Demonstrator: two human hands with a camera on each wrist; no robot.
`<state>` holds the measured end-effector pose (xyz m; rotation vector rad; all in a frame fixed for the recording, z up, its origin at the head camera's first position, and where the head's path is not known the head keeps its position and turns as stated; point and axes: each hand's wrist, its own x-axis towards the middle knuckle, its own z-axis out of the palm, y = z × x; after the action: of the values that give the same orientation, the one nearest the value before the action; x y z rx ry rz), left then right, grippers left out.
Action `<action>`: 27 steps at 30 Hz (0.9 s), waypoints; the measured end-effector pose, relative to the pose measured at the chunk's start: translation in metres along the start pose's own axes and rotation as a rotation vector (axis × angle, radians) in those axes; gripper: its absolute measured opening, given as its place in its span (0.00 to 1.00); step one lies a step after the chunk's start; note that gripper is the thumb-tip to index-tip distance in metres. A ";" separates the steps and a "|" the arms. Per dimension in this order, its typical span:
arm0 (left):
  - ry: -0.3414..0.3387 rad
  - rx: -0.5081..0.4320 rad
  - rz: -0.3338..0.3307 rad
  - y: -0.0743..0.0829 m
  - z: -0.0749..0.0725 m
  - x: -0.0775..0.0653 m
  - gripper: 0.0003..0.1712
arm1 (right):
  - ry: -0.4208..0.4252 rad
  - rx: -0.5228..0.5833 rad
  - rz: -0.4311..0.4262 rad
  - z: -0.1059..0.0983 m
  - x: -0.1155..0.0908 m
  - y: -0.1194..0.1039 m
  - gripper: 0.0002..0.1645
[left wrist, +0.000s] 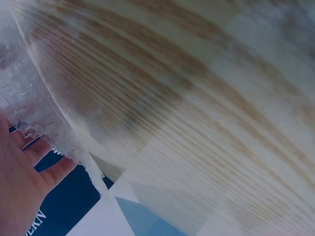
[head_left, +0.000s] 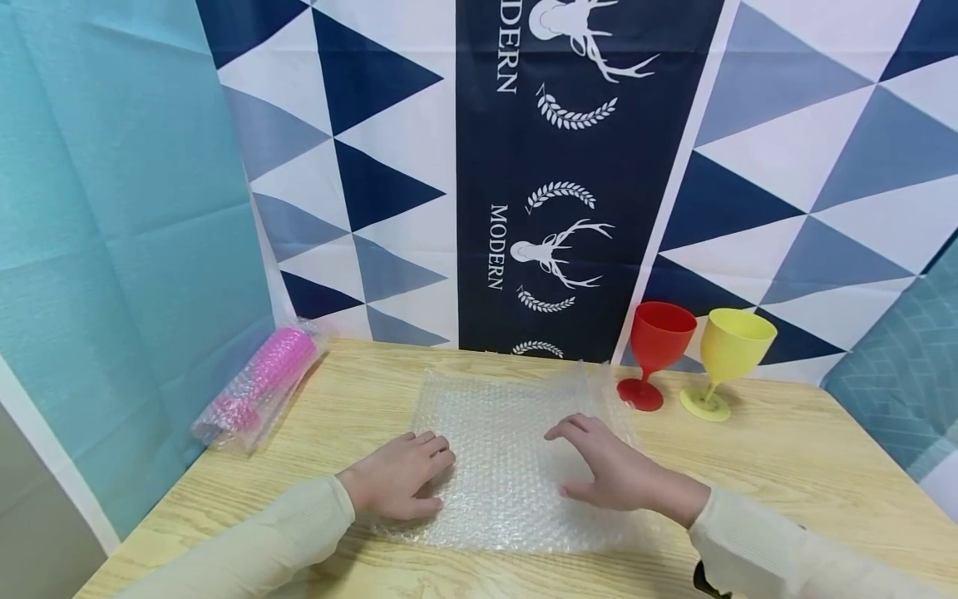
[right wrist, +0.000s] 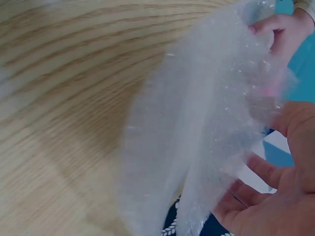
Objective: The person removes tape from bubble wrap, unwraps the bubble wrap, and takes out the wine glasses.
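Note:
A sheet of clear bubble wrap [head_left: 509, 457] lies spread across the middle of the wooden table. My left hand [head_left: 404, 478] rests at its left edge, fingers loosely bent and touching the wrap. Over the right part of the sheet is my right hand [head_left: 609, 466], thumb and fingers spread apart. In the right wrist view the bubble wrap [right wrist: 197, 123] looks blurred beside that hand's relaxed fingers [right wrist: 268, 169]. The left wrist view shows the left hand's fingers [left wrist: 61, 169] against the edge of the wrap [left wrist: 37, 93]. Neither hand pinches anything that I can make out.
A red goblet [head_left: 661, 337] and a yellow goblet [head_left: 733, 345] stand upright at the back right. Toward the back left lies a pink object wrapped in bubble wrap [head_left: 262, 383]. A patterned cloth [head_left: 397, 175] hangs behind the table [head_left: 748, 474], with a teal cloth [head_left: 135, 208] at the left.

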<state>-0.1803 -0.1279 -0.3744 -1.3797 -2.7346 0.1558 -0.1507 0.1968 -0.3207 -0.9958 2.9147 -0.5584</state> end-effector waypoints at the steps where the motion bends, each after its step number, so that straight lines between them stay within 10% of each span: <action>1: 0.002 0.000 0.000 0.000 0.000 0.000 0.28 | -0.009 0.000 -0.001 0.001 -0.001 0.001 0.35; 27: 0.019 -0.058 -0.013 0.000 0.001 0.000 0.28 | -0.076 -0.005 -0.021 0.026 -0.052 0.045 0.21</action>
<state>-0.1808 -0.1280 -0.3750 -1.3697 -2.7530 0.0626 -0.1327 0.2522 -0.3655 -1.0257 2.8439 -0.5022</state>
